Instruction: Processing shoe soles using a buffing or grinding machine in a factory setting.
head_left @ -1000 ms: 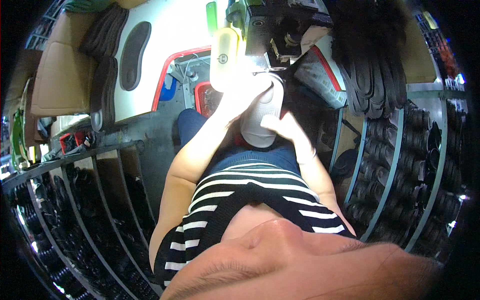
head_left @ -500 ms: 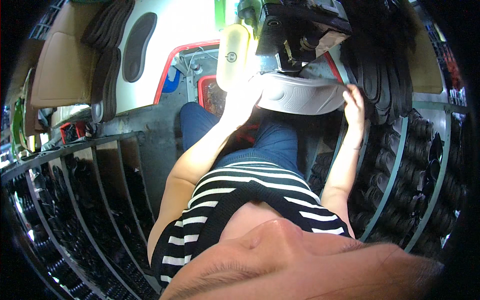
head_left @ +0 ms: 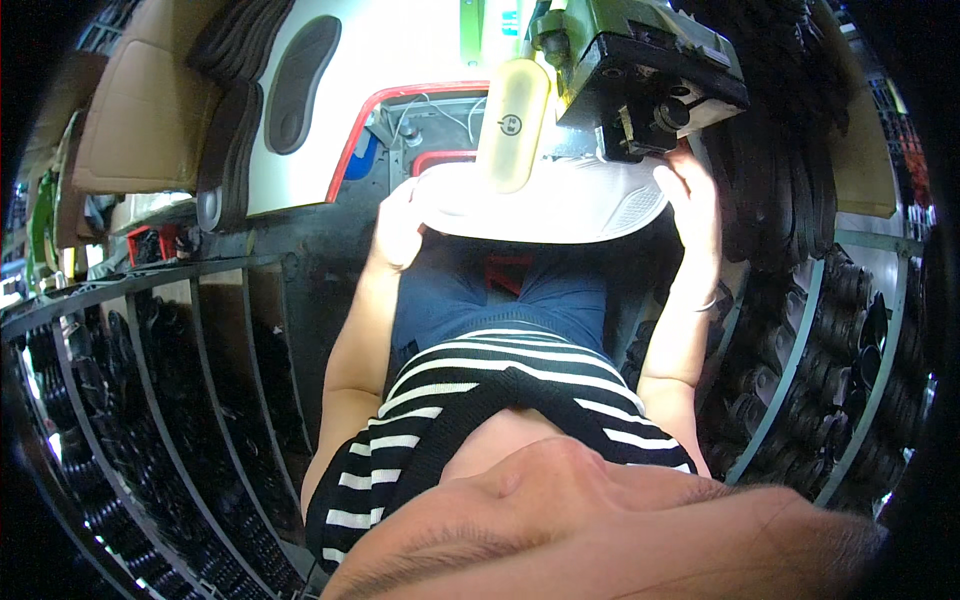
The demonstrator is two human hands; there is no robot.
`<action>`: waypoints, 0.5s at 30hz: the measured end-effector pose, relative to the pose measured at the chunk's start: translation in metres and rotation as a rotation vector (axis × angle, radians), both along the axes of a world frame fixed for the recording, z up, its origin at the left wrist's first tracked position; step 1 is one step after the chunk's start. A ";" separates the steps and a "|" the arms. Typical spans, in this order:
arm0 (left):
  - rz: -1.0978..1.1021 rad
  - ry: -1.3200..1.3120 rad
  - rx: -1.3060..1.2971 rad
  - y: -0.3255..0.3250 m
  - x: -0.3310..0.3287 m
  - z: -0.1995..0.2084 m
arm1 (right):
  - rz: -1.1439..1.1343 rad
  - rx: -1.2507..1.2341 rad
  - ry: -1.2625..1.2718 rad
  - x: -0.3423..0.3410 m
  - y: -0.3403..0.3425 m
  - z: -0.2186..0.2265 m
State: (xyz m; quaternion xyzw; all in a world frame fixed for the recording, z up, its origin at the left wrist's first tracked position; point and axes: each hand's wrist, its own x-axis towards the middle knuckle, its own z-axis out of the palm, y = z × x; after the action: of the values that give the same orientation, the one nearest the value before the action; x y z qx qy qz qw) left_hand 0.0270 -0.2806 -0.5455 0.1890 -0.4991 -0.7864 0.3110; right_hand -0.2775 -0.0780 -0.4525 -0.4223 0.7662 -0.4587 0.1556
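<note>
A pale insole (head_left: 560, 218) lies lengthwise between my two hands, washed out by bright light and passing under the black machine head (head_left: 665, 75). My left hand (head_left: 400, 228) is closed on its left end. At the other end, my right hand (head_left: 692, 205) grips the edge just below the machine, with some fingertips hidden behind it. A long yellow lamp-like piece (head_left: 515, 125) hangs in front of the insole and covers part of its left half. The point where the insole meets the machine is hidden.
A white table (head_left: 400, 45) with a red-edged cutout holds one dark insole (head_left: 300, 85) and stacked dark insoles (head_left: 230, 140) beside cardboard (head_left: 145, 130). More dark insoles (head_left: 785, 180) pile up at the right. Metal racks (head_left: 195, 330) of dark pieces stand on both sides.
The insole has turned, its broad face now showing flatter. My left hand has moved left to its end; my right hand has shifted slightly left along the edge.
</note>
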 end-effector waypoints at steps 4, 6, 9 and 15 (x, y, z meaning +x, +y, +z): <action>-0.032 -0.100 0.076 -0.022 0.026 -0.003 | 0.070 0.036 -0.007 0.036 -0.015 0.008; -0.029 -0.210 0.047 -0.029 0.042 -0.009 | 0.096 0.072 -0.067 0.044 -0.022 0.003; -0.118 -0.396 0.075 -0.029 0.065 -0.017 | 0.121 0.056 -0.042 0.063 -0.038 0.015; -0.383 -0.586 0.103 0.016 0.088 -0.027 | 0.390 0.036 0.344 0.058 -0.067 -0.014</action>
State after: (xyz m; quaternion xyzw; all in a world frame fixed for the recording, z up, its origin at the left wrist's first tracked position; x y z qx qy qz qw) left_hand 0.1153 -0.2646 -0.5722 0.3248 -0.5532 -0.7671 -0.0085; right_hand -0.2198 -0.1451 -0.4666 -0.6310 0.6935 -0.3276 0.1161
